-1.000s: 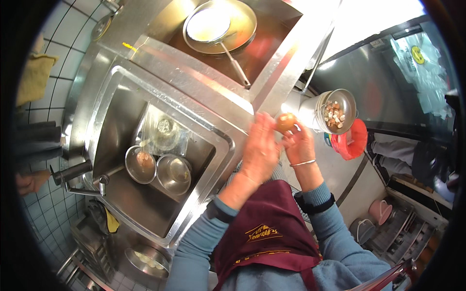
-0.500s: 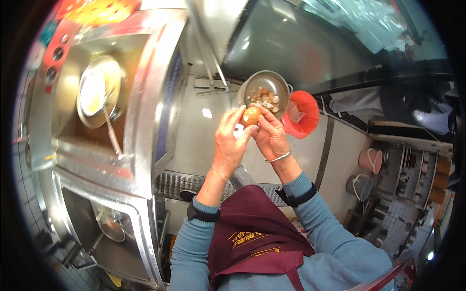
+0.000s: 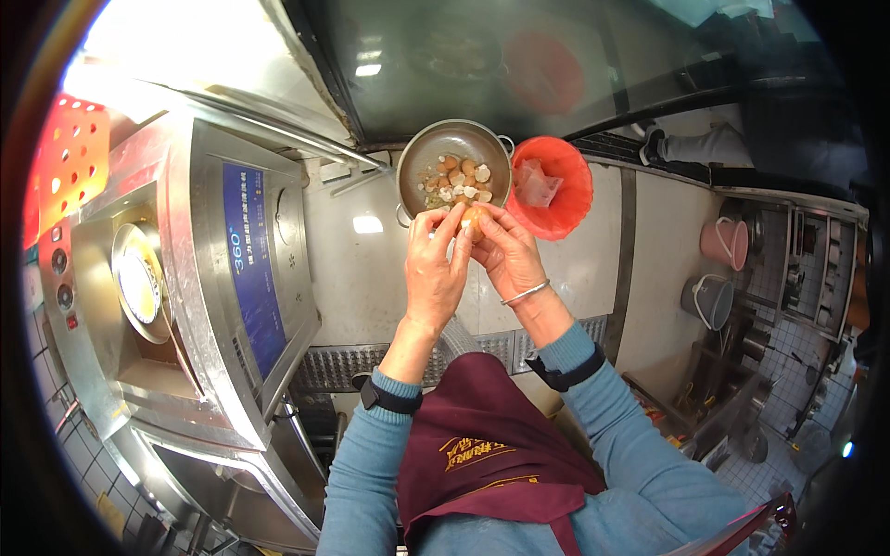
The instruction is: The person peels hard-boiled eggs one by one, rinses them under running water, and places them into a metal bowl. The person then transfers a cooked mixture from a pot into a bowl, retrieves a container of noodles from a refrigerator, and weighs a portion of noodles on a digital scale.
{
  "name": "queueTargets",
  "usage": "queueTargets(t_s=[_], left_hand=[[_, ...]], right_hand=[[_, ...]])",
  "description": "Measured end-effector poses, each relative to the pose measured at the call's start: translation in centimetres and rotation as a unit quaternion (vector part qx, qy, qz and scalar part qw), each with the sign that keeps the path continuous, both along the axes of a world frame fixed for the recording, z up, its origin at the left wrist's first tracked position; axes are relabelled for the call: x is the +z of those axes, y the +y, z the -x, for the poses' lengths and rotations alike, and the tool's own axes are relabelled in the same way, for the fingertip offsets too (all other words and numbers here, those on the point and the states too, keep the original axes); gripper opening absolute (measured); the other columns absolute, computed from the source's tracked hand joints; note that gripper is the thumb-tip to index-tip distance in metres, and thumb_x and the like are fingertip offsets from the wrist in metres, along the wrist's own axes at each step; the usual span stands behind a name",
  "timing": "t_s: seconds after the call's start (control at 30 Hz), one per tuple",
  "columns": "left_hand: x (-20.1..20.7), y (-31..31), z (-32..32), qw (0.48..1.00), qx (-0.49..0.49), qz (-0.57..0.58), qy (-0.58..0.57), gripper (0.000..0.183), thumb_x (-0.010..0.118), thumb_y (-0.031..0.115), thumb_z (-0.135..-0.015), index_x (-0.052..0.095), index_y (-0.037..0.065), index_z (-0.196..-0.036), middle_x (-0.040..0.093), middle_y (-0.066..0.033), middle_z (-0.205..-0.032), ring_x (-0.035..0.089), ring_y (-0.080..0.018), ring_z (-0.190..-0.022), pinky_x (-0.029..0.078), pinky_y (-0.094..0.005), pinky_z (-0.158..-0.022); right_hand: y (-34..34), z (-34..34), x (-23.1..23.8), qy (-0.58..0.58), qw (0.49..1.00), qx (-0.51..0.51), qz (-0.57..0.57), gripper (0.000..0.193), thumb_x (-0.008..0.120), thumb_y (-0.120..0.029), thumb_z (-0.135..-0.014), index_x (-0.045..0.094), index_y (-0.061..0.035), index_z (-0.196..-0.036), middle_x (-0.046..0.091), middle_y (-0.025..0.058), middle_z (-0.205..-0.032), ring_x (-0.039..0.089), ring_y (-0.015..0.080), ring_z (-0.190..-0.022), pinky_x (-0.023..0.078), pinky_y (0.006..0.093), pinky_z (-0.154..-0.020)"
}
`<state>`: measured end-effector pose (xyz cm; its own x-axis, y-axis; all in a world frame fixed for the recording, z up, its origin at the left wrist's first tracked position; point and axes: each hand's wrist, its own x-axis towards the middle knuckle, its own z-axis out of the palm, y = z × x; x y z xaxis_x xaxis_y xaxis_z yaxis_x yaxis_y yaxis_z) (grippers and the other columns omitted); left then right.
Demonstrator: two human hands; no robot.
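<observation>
A brown egg with a pale patch on one side is held up between my two hands. My right hand is closed on it with thumb and fingers. From the other side, my left hand presses its fingertips to the egg, close to the pale patch. Just beyond, a wide metal pot with two side handles stands on the floor. Broken eggshells, brown outside and white inside, lie in the pot. My hands partly cover its near rim.
A red bin holding a clear plastic bag stands right of the pot. A steel sink unit with a blue panel fills the left. Pink and grey buckets stand at right. Another person's leg shows at the far right.
The view has swung left and shifted, so the sink unit and pot appear elsewhere in the picture. The egg stays between my hands, its face turned a little.
</observation>
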<state>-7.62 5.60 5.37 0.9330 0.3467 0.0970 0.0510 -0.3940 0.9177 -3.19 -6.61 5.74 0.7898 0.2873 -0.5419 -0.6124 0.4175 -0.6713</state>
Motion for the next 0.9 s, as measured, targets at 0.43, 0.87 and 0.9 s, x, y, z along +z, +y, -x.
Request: queueTargets(t_s=[0.43,0.87,0.9], left_hand=[[-2.2,-2.0,-4.0,0.994,-0.005,0.094,0.048,0.017,0.053,0.005,-0.095,0.062,-0.001,-0.108,0.059,-0.0166,-0.096,0.062,-0.0341,-0.084,0.051,-0.0406,-0.072],[-3.3,-1.3,-6.2,0.961,0.011,0.263,0.086,0.019,0.047,0.009,-0.100,0.062,-0.002,-0.104,0.058,-0.0078,-0.085,0.059,-0.0119,-0.060,0.051,-0.0255,-0.050],[-3.4,-1.2,-6.3,0.950,0.012,0.297,0.094,0.020,0.047,0.010,-0.100,0.062,-0.002,-0.104,0.059,-0.0076,-0.084,0.059,-0.0112,-0.060,0.050,-0.0251,-0.050]], right_hand=[[-1.5,-3.1,-1.1,-0.040,0.997,-0.005,0.067,0.032,0.062,-0.012,-0.094,0.058,0.0008,-0.124,0.064,0.0099,-0.113,0.065,0.0177,-0.098,0.057,0.0327,-0.079],[-2.5,-5.1,-3.2,0.006,0.999,-0.021,-0.025,0.032,0.059,-0.015,-0.096,0.058,0.0006,-0.125,0.063,0.0101,-0.117,0.062,0.0206,-0.104,0.056,0.0358,-0.085],[-2.6,-5.2,-3.5,0.021,0.999,-0.025,-0.041,0.033,0.058,-0.017,-0.097,0.057,0.0000,-0.125,0.062,0.0099,-0.118,0.062,0.0203,-0.105,0.055,0.0349,-0.085]])
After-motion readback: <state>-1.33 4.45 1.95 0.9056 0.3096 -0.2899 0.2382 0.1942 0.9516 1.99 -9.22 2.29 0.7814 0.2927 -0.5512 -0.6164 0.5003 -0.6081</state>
